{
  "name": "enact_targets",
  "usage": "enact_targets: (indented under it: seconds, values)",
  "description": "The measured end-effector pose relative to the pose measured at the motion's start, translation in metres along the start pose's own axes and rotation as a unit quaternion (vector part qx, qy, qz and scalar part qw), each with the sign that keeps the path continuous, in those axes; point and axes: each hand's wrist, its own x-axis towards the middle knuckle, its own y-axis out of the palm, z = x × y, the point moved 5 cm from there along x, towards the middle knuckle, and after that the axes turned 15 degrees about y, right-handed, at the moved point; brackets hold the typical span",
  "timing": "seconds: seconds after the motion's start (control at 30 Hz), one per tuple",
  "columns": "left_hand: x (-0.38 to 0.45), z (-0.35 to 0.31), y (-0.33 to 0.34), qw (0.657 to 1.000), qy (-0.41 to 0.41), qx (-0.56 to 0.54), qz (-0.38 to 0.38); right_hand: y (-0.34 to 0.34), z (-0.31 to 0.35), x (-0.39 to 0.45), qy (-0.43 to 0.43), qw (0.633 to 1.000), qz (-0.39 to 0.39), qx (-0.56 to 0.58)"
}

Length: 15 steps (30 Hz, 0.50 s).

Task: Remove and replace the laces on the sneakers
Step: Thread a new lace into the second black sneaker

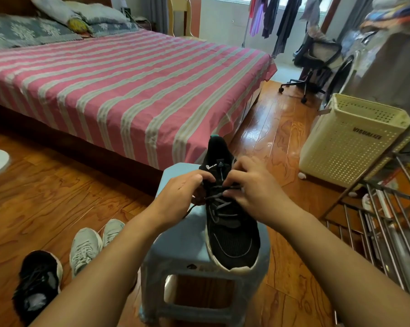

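Note:
A black sneaker (232, 241) with a white sole lies on a light blue plastic stool (187, 246), toe towards me. Dark grey laces (220, 204) cross its upper eyelets. My left hand (187, 192) pinches the lace at the shoe's left side, and a loose lace end trails down beneath it. My right hand (253, 185) pinches the lace near the top eyelets on the right. The fingertips of both hands meet just below the tongue label. A second black sneaker (37, 284) lies on the floor at the lower left.
A pair of grey sneakers (90, 244) stands on the wooden floor left of the stool. A bed with a pink striped sheet (128, 90) fills the back. A cream laundry basket (350, 140) and a metal rack (383, 220) stand on the right.

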Motion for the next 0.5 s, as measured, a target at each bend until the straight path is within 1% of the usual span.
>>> enact_targets:
  seconds: [0.07,0.1,0.17,0.23,0.27,0.33,0.37,0.4,0.43,0.5]
  values:
    - [0.000,-0.002,0.001,0.999,0.018,0.037,0.018,-0.001,-0.001,0.001,-0.002,0.999,-0.031,-0.014]
    - [-0.001,-0.004,0.002,0.998,0.032,0.058,0.024,-0.007,-0.002,0.003,0.019,0.999,-0.049,-0.001]
    - [-0.001,-0.009,0.002,0.995,0.055,0.083,0.019,-0.023,-0.020,0.006,0.108,0.988,-0.094,0.053]
    - [0.000,-0.011,-0.003,0.989,0.083,0.120,-0.004,-0.045,-0.052,0.002,0.232,0.952,-0.165,0.111]
    - [0.000,-0.013,-0.007,0.984,0.098,0.146,-0.017,-0.056,-0.072,-0.003,0.299,0.925,-0.202,0.116]
    - [-0.002,-0.012,-0.016,0.977,0.105,0.184,-0.031,-0.072,-0.107,-0.019,0.418,0.871,-0.239,0.099]
    - [-0.003,-0.013,-0.021,0.975,0.099,0.198,-0.034,-0.075,-0.120,-0.025,0.456,0.853,-0.240,0.087]
    - [-0.005,-0.012,-0.025,0.973,0.091,0.208,-0.037,-0.073,-0.128,-0.029,0.477,0.846,-0.227,0.069]
    - [-0.007,-0.012,-0.029,0.973,0.086,0.209,-0.040,-0.068,-0.132,-0.029,0.484,0.851,-0.200,0.049]
    - [-0.008,-0.012,-0.032,0.977,0.074,0.198,-0.040,-0.053,-0.127,-0.021,0.458,0.878,-0.132,0.032]
